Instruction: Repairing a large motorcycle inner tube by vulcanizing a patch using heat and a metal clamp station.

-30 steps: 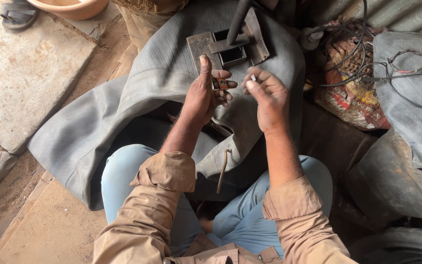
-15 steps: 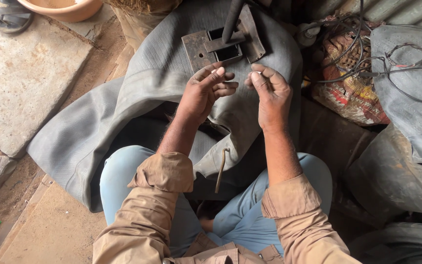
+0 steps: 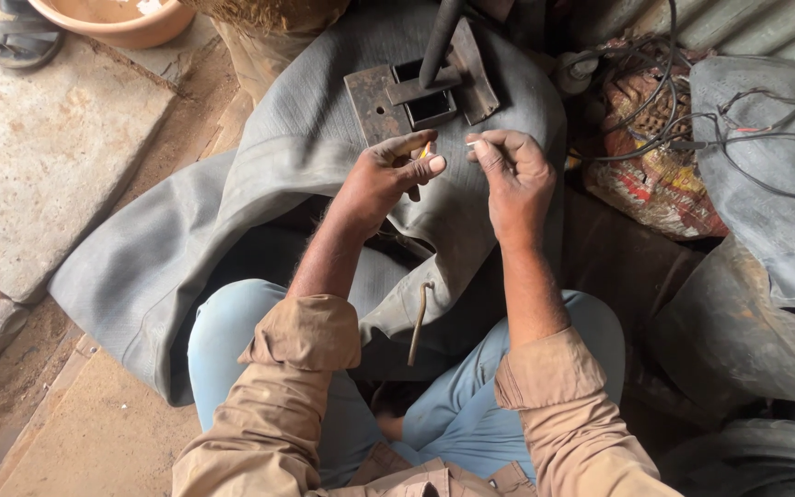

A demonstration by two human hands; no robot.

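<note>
A seated person in tan sleeves and blue trousers works over a grey inner tube (image 3: 324,166) draped across the lap. The left hand (image 3: 384,179) is curled nearly closed, pinching a small yellow-orange piece (image 3: 426,150) between thumb and fingertips. The right hand (image 3: 512,175), just beside it at 3 o'clock, is likewise closed, pinching a tiny pale bit (image 3: 473,144); what either piece is cannot be told. At 12 o'clock from the hands, a rusty metal press (image 3: 420,92) sits on the tube. A thin rod (image 3: 419,322) lies at 6 o'clock. Tangled wires (image 3: 692,138) lie at 3 o'clock, a basin (image 3: 112,20) at 10 o'clock.
</note>
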